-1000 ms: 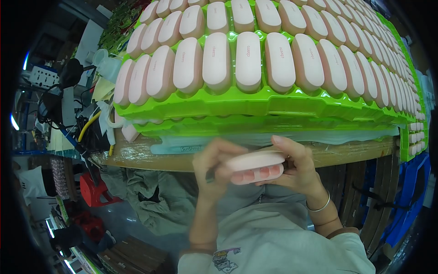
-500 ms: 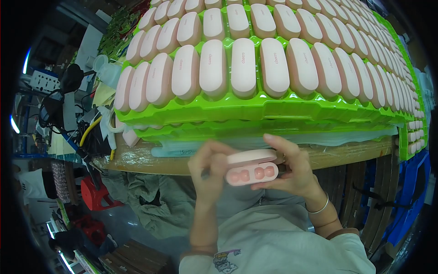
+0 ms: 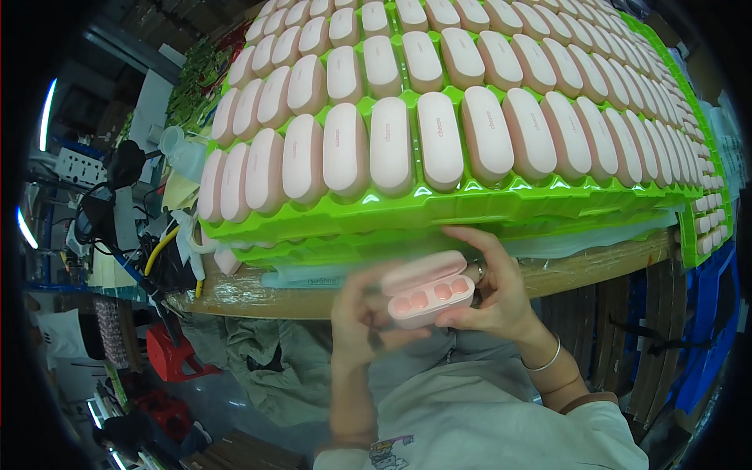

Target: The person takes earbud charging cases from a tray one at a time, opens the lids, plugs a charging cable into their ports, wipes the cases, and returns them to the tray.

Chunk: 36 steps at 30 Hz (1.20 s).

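Observation:
A pale pink case [image 3: 432, 312] is tilted in front of my body, its lid raised and its rounded pink hollows showing. My right hand [image 3: 497, 301] grips its right end, thumb on the near side and index finger stretched up past the lid. Around the left end is my left hand [image 3: 358, 317], blurred, with curled fingers and the thumb pointing right below the case. A small dark thing shows in that hand, too unclear to name. Beyond the hands, a green tray [image 3: 313, 218] holds rows of closed pink cases [image 3: 390, 145].
Under the trays runs the table edge [image 3: 313, 305], with a pale plastic bag [image 3: 301, 279] on it. Cables and a yellow cord [image 3: 162, 249] hang at the left. Red stools [image 3: 171, 356] and green-grey cloth [image 3: 262, 360] are lower left. Blue crates [image 3: 705, 345] stand at the right.
The case's lid has opened wider, and the case has tilted. My left thumb has stretched out below it. The camera view has shifted, so the trays sit lower in the frame.

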Available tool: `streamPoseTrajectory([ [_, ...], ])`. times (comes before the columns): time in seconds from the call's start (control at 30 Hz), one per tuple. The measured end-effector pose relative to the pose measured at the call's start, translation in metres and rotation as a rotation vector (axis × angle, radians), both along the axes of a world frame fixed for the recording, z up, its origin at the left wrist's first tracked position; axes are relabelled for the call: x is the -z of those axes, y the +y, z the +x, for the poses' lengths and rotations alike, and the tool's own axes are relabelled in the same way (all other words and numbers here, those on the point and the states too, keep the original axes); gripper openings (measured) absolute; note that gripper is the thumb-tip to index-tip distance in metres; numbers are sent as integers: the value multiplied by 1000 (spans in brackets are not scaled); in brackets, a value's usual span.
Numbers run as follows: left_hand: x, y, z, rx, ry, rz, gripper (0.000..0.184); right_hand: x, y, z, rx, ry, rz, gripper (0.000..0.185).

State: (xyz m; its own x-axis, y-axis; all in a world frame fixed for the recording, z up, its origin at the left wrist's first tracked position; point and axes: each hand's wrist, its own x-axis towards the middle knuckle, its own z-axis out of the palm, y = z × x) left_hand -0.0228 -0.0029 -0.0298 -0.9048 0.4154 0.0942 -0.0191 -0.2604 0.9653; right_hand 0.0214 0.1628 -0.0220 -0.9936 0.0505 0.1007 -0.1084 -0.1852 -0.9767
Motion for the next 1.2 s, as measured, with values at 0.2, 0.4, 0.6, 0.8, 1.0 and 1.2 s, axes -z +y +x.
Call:
streamPoseTrajectory([
  [0.2, 23, -14, -4, -64, 332, -141, 58, -1, 5, -6, -117, 88, 289, 71],
  [0.4, 14, -13, -1, -39, 117, -180, 68, 5, -8, -8, -48, 233, -157, 48],
  [0.6, 15, -16, -2, 85, 249, -64, 71, -6, 6, -4, -54, 280, 321, 46],
  [0.8, 22, -15, -4, 56, 320, -60, 67, -4, 2, -3, -90, 173, 96, 58],
  [1.0, 23, -18, -3, 44, 316, -54, 66, -2, 1, -3, -108, 156, 14, 56],
  [1.2, 19, -13, 1, -21, 235, -43, 66, -1, 0, -4, -96, 186, 43, 61],
])
